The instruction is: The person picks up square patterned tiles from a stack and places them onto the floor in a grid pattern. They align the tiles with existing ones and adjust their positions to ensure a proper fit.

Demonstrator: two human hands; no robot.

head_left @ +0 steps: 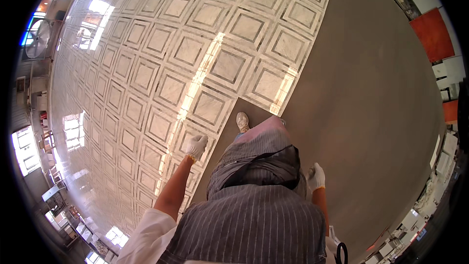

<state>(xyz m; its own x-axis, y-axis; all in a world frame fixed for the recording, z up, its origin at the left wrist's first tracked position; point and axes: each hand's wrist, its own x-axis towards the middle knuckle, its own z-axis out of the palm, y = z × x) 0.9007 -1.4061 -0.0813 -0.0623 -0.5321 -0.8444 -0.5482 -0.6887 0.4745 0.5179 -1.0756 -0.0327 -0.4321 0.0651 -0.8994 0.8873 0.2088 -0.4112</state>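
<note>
My left hand (pixel 196 147), in a white knit glove with a yellow cuff, hangs out over the tiled floor (pixel 209 105) with its fingers curled into a loose fist. Nothing shows in it. On the other side my right hand (pixel 316 176), gloved the same way, hangs beside my dark striped apron (pixel 254 220). Its fingers are curled in and partly turned from view, with no object visible in them. Neither hand touches anything else that I can see. A light shoe (pixel 242 121) shows in front of the apron, on the grey floor.
Shiny marble tiles with nested square patterns meet a plain grey-brown floor (pixel 369 112) along a straight edge. A large round fan (pixel 37 38) stands far left. Orange-red panels (pixel 433 35) and stacked pale pieces (pixel 443 164) line the right side.
</note>
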